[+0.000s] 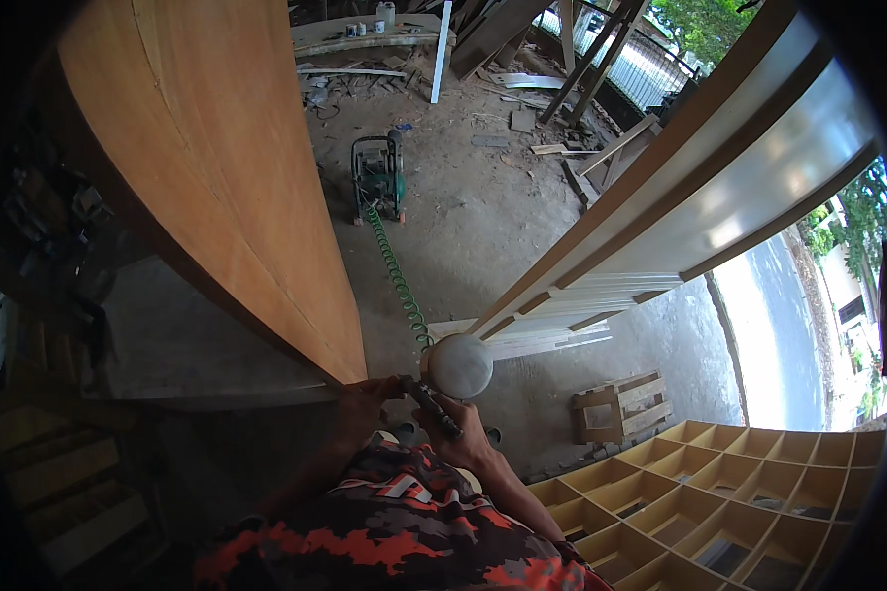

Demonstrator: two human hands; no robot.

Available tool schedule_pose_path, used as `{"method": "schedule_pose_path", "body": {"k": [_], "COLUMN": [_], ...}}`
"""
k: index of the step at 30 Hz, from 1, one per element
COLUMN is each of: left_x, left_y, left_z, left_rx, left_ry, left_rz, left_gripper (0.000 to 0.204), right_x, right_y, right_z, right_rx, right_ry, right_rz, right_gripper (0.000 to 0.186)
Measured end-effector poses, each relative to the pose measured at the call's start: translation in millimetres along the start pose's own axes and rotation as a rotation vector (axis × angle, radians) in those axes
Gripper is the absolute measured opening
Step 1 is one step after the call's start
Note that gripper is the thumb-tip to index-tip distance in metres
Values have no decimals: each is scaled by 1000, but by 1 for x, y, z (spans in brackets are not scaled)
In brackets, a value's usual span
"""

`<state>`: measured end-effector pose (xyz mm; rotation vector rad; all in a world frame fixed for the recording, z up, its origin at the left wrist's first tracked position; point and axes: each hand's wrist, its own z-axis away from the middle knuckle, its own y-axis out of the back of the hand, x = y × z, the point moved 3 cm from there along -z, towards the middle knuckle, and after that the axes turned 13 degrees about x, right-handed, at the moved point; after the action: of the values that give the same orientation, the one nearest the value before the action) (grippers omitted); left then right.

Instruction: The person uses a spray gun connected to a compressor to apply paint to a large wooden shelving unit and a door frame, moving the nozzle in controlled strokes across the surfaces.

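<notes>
Camouflage-patterned sleeves frame the tall plywood panel (237, 167), standing upright so its face can be coated. Right hand (458, 433), fingers clenched, holds the spray gun (453, 374) by the panel's lower corner, where left hand (365, 404) rests; coiled hose (396, 276) feeds it.

The spray gun (442, 394) is largely masked by its round cup (460, 365) and the right hand (463, 438). The left hand (365, 404) is half lost in shadow. The panel (217, 167) is cut off at the top edge, the shelf grid (759, 492) at the lower right.
</notes>
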<state>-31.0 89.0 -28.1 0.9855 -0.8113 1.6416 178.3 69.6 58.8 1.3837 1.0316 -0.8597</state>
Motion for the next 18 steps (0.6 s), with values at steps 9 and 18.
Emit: {"method": "schedule_pose_path", "body": {"k": [9,18], "left_x": [10,4], "left_y": [-3,-1], "left_z": [4,1], "left_rx": [-9,-15], "left_ry": [-4,5], "left_rz": [-2,17], "left_gripper": [39,38], "right_x": [5,6], "right_y": [-1,-3], "right_z": [-2,-4], "right_rx": [21,29], "right_ry": [44,66], "right_rz": [-40,-45], "right_gripper": [28,28]}}
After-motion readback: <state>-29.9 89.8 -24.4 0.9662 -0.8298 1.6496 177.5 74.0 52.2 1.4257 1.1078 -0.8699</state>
